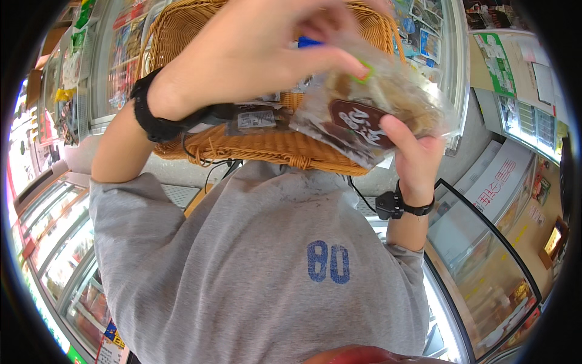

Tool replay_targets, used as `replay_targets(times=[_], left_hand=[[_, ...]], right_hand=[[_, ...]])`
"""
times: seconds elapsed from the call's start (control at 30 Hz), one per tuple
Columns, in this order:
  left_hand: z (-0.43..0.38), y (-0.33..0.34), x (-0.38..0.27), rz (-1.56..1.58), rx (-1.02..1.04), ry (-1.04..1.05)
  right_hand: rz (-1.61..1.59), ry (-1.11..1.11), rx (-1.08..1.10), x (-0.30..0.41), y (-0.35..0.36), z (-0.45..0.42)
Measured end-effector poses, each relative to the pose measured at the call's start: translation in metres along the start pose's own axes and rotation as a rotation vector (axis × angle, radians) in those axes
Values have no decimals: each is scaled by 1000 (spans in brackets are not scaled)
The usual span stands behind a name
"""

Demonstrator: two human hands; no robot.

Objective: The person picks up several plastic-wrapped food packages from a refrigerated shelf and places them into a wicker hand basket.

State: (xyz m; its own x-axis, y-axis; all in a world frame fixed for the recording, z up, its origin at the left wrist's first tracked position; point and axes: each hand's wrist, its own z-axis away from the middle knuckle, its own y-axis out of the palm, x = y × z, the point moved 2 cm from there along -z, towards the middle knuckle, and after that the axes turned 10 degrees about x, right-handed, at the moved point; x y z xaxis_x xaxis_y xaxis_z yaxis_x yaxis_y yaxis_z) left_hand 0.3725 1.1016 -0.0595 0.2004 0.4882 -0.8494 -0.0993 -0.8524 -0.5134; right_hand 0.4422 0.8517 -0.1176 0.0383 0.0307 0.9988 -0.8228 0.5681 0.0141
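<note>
My right hand [411, 152] grips the lower right side of a clear plastic food bag [313, 111], its thumb over the front. Pale brown food shows inside, and the bag bears a dark brown label [359, 123] with white writing. My left hand [273, 50] reaches across from the left, its thumb tip on a bright green spot near the bag's top; its fingers are blurred, and their grip is unclear. Below both hands is a wicker basket [254, 145]. A dark package [259, 119] with a white printed label lies in it. A blue item [310, 42] shows behind my left hand.
Glass-fronted display cases with packaged goods [125, 59] stand at the upper left, with more packages [429, 43] at the upper right. Lit cases [68, 241] line the lower left. A black-framed glass panel [486, 273] is at the lower right. Dark cables [361, 193] hang near the basket.
</note>
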Motion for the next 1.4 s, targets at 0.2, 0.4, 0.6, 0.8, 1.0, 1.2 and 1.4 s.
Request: replay_targets(times=[0.2, 0.4, 0.6, 0.8, 1.0, 1.2, 1.4], left_hand=[[86, 46, 128, -494, 816, -567], [112, 67, 218, -198, 788, -579], [84, -10, 139, 195, 382, -747], [71, -25, 65, 546, 23, -393], [26, 69, -24, 387, 377, -92], [-1, 123, -41, 581, 577, -66], [54, 82, 115, -384, 731, -422]], right_hand=[[-389, -65, -493, -18, -42, 35], [-445, -105, -635, -27, -48, 72], [-448, -84, -808, -39, -42, 134], [-516, -200, -675, -40, -30, 169], [-538, -214, -254, -12, 3, 159], [-659, -115, -320, -53, 5, 196], [-746, -229, -588, -76, -5, 253]])
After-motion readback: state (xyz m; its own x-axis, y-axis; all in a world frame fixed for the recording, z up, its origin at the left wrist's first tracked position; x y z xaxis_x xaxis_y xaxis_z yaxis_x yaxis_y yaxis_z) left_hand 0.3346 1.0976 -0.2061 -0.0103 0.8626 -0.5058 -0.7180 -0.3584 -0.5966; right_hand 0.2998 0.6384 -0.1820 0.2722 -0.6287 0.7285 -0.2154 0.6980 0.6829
